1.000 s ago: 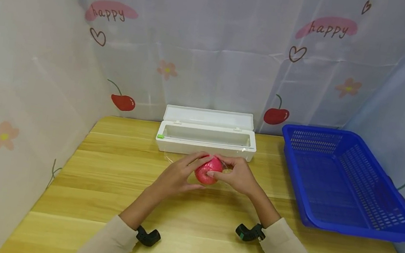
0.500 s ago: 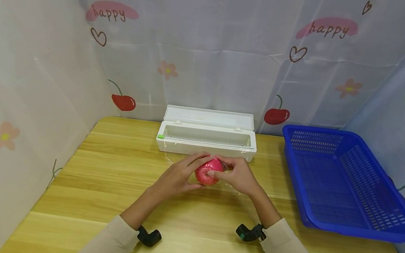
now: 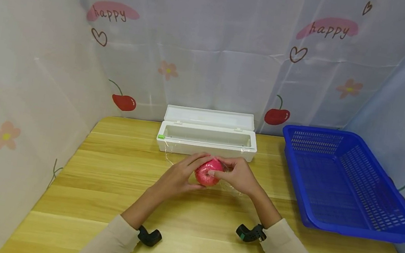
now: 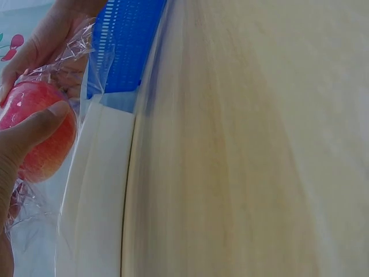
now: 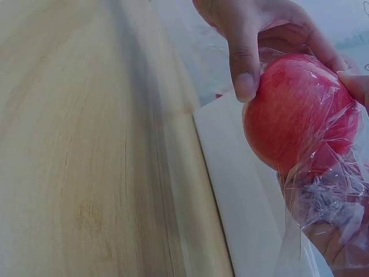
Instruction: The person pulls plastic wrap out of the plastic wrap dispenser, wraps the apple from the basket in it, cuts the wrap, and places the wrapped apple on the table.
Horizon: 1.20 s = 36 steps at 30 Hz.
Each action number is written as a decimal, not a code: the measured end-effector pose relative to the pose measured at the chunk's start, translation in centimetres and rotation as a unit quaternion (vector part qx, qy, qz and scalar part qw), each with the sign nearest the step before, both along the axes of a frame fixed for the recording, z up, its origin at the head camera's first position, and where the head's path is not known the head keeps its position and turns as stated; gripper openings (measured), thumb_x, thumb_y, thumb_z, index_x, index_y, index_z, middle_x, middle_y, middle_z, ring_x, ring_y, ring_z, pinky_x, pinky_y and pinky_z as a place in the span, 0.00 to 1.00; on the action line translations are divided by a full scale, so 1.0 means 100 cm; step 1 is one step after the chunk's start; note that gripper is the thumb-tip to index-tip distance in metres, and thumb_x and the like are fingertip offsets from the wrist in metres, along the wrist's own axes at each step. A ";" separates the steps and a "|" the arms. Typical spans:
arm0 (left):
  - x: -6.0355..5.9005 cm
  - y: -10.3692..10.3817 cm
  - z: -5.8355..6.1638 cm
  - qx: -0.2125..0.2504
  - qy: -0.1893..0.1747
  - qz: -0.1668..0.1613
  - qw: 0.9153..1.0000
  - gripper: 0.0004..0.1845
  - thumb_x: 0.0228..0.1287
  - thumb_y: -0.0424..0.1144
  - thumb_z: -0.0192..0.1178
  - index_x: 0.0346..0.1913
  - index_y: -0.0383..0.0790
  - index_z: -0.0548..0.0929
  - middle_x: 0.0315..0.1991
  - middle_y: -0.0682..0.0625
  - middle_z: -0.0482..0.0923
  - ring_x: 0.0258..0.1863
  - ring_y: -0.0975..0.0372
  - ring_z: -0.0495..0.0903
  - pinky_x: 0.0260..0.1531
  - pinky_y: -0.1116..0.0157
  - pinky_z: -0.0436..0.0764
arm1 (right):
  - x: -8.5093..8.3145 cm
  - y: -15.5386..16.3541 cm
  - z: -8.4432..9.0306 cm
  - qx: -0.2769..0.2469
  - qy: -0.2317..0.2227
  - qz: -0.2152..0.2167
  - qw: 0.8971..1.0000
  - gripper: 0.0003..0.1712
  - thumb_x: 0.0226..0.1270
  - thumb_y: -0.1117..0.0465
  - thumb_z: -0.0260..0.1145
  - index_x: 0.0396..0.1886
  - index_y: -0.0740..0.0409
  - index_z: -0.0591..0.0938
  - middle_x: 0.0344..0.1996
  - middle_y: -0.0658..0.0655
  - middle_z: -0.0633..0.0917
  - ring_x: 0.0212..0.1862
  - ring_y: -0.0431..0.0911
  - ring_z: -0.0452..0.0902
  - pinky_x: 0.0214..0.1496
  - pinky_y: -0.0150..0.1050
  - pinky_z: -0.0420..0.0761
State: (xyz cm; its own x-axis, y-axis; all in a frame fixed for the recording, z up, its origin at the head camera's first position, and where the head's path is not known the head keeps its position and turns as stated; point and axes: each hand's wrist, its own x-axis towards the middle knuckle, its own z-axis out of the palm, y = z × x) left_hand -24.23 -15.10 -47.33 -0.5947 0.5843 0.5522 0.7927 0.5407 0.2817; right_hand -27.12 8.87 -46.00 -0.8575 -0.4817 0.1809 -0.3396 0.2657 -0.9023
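Note:
A red apple (image 3: pixel 206 174) partly wrapped in clear cling film (image 5: pixel 323 199) is held just above the wooden table (image 3: pixel 190 211), in front of the white film dispenser box (image 3: pixel 206 138). My left hand (image 3: pixel 193 172) grips the apple from the left, thumb below and fingers over the top. My right hand (image 3: pixel 220 169) holds it from the right, thumb on its front, with film bunched under the palm. In the right wrist view the apple (image 5: pixel 300 112) shines under the film. In the left wrist view my thumb lies on the apple (image 4: pixel 40 144).
The dispenser box stands open at the table's back, lid up. A blue slatted basket (image 3: pixel 346 181) sits on the right side. Printed plastic curtains (image 3: pixel 213 50) wall the table on three sides. Bare wood lies between my forearms and the near edge.

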 end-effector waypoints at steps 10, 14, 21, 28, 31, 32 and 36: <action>-0.002 0.001 -0.002 0.009 -0.013 -0.005 1.000 0.48 0.48 0.45 0.82 0.73 0.46 0.69 0.70 0.49 0.68 0.67 0.57 0.73 0.64 0.62 0.76 | 0.000 0.001 0.000 0.017 -0.006 -0.003 1.000 0.31 0.61 0.49 0.78 0.60 0.60 0.84 0.47 0.54 0.90 0.43 0.47 0.85 0.43 0.38 0.88; -0.002 0.001 -0.002 0.009 -0.011 -0.007 1.000 0.50 0.47 0.45 0.83 0.74 0.47 0.69 0.71 0.49 0.68 0.67 0.56 0.73 0.64 0.61 0.77 | -0.001 0.002 -0.001 0.009 -0.011 0.003 1.000 0.32 0.61 0.50 0.78 0.60 0.62 0.84 0.47 0.56 0.89 0.44 0.47 0.87 0.44 0.38 0.88; -0.002 0.001 -0.003 0.014 -0.024 -0.011 1.000 0.52 0.45 0.43 0.84 0.75 0.47 0.68 0.73 0.48 0.67 0.69 0.55 0.71 0.64 0.58 0.77 | -0.001 0.003 -0.002 0.003 -0.016 0.004 1.000 0.31 0.61 0.51 0.78 0.59 0.63 0.84 0.47 0.57 0.89 0.45 0.47 0.87 0.44 0.38 0.88; -0.001 0.001 -0.005 0.036 -0.048 -0.020 0.998 0.52 0.47 0.40 0.83 0.76 0.44 0.66 0.72 0.47 0.69 0.68 0.54 0.72 0.64 0.59 0.76 | 0.000 0.003 0.000 0.003 -0.033 0.011 0.999 0.30 0.61 0.51 0.78 0.58 0.63 0.85 0.45 0.57 0.90 0.45 0.48 0.87 0.44 0.39 0.88; -0.001 0.001 -0.005 0.048 -0.047 -0.025 0.997 0.50 0.46 0.39 0.83 0.73 0.43 0.70 0.70 0.46 0.70 0.66 0.54 0.75 0.63 0.61 0.77 | -0.001 0.004 0.001 0.007 -0.039 0.023 0.999 0.30 0.62 0.53 0.77 0.61 0.63 0.83 0.48 0.58 0.89 0.47 0.48 0.87 0.46 0.39 0.88; -0.002 0.000 -0.006 0.051 -0.046 -0.026 0.997 0.49 0.45 0.39 0.84 0.73 0.42 0.71 0.69 0.46 0.71 0.66 0.55 0.75 0.62 0.62 0.77 | -0.001 0.004 0.001 0.010 -0.039 0.028 0.999 0.31 0.63 0.54 0.76 0.62 0.64 0.82 0.48 0.58 0.89 0.48 0.49 0.86 0.46 0.40 0.88; -0.003 0.000 -0.006 0.065 -0.048 -0.025 0.996 0.47 0.44 0.39 0.85 0.70 0.41 0.73 0.67 0.46 0.74 0.64 0.55 0.77 0.62 0.63 0.78 | -0.001 0.003 0.001 0.022 -0.040 0.046 0.998 0.32 0.65 0.54 0.74 0.65 0.63 0.80 0.50 0.58 0.88 0.49 0.49 0.85 0.47 0.40 0.88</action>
State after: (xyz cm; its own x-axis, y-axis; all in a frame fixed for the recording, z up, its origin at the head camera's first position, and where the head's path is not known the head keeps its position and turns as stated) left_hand -24.56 -15.13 -47.97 -0.6203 0.5414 0.5676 0.7838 0.4555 0.4221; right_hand -27.23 9.22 -45.86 -0.8204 -0.5646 0.0907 -0.2918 0.2770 -0.9155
